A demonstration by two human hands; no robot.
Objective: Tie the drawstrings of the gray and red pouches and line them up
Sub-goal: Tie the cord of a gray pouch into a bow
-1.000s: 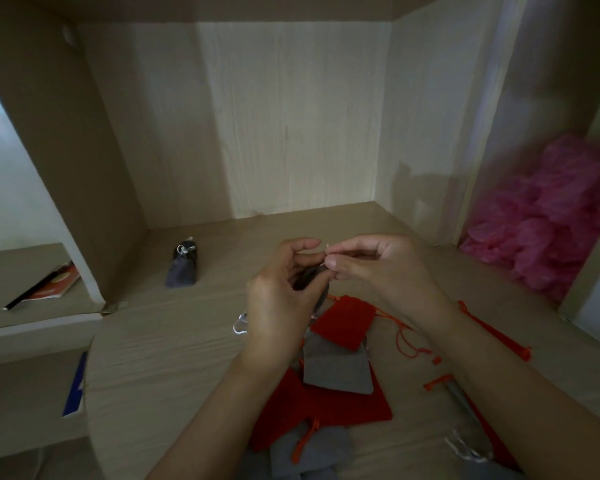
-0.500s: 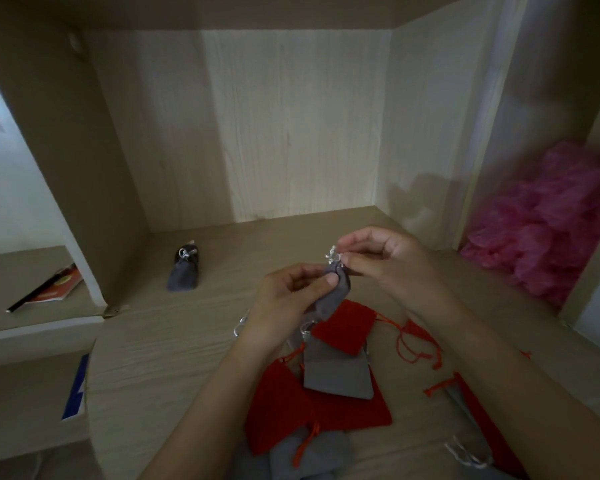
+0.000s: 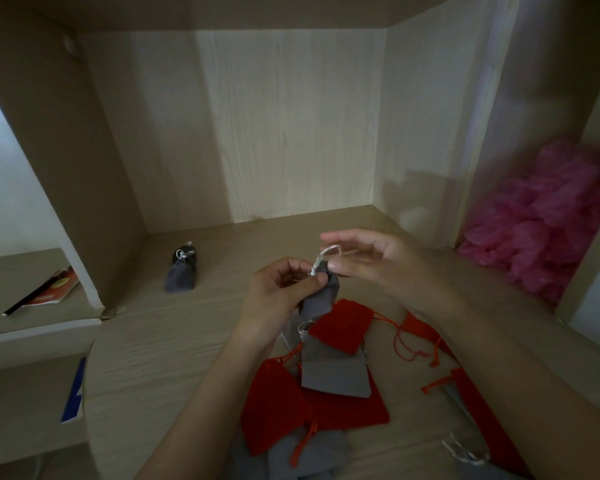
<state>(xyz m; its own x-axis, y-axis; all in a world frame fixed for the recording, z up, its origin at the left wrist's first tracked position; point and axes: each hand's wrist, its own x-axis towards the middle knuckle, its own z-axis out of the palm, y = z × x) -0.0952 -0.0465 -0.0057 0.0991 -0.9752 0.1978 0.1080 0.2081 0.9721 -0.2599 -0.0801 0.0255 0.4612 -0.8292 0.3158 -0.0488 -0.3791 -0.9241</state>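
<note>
My left hand (image 3: pixel 279 294) pinches the gathered neck of a gray pouch (image 3: pixel 321 296) held above the wooden shelf. Its silver drawstring (image 3: pixel 326 256) rises from the neck to my right hand (image 3: pixel 371 263), whose fingertips hold the string's loop. Beneath my hands lies a loose pile of flat red pouches (image 3: pixel 340 325) and gray pouches (image 3: pixel 333 370) with trailing orange cords. One tied gray pouch (image 3: pixel 181 271) rests alone at the back left of the shelf.
The wooden shelf (image 3: pixel 174 341) is walled at the back and on both sides. A pink plastic bag heap (image 3: pixel 548 230) fills the compartment to the right. A booklet and pen (image 3: pixel 45 289) lie on a lower ledge at the left.
My hands have risen slightly and drawn apart. The right hand has pulled the silver drawstring up and to the right, away from the pouch neck that the left hand holds.
</note>
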